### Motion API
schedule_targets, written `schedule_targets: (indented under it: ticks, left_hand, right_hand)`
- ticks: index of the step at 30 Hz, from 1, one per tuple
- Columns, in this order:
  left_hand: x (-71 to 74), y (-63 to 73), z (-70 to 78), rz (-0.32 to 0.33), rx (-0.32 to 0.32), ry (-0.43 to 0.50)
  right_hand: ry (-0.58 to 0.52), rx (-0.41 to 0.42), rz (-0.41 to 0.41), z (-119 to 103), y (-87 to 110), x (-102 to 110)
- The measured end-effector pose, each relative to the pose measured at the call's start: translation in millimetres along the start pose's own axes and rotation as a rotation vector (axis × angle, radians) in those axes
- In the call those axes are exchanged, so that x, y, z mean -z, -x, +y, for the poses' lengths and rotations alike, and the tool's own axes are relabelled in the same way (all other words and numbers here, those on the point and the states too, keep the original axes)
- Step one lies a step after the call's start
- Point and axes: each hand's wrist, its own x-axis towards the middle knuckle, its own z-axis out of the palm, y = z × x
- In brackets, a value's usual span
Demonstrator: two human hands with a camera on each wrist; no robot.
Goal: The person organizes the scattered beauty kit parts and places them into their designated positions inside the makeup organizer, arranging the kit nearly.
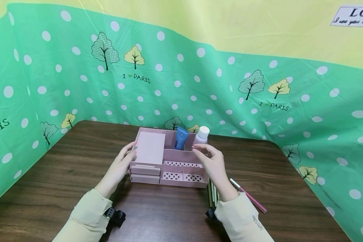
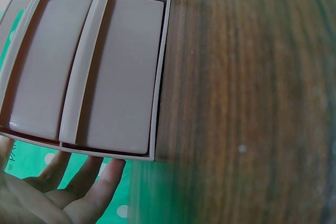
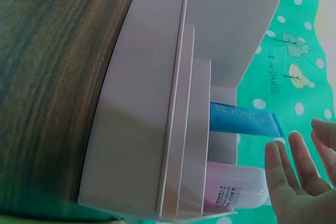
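Observation:
A pink desk organizer with two small drawers stands on the table. My left hand rests along its left side, the fairly straight fingers against the side wall. In the back compartments stand a blue squeeze tube and a pale pink bottle with a white cap. My right hand hovers at the organizer's right side, just in front of the bottle. Its fingers are loosely bent with nothing between them; in the right wrist view they are close to the bottle's top end.
On the wooden table, a dark pink pen-like stick lies right of my right hand. Several slim green sticks lie partly hidden beneath that wrist. A green dotted cloth hangs behind the table. The organizer's front holds perforated trays.

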Motion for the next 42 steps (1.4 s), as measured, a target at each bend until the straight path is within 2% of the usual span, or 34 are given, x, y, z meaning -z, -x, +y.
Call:
schedule_targets:
  ticks: [8,32,42]
  left_hand:
    - [0.0,-0.4,0.1,-0.002,0.005,0.000]
    - [-0.2,0.9,1.0,-0.003,-0.004,0.005]
    - [0.7,0.0,1.7,-0.013,0.000,0.018]
  right_hand:
    - [0.017,-0.018,-0.003,2.4,5.3,8.5]
    - [-0.036,-0.052,0.011,2.6,11.9,24.3]
    - [-0.015,-0.072,0.007,-0.8,12.1,33.4]
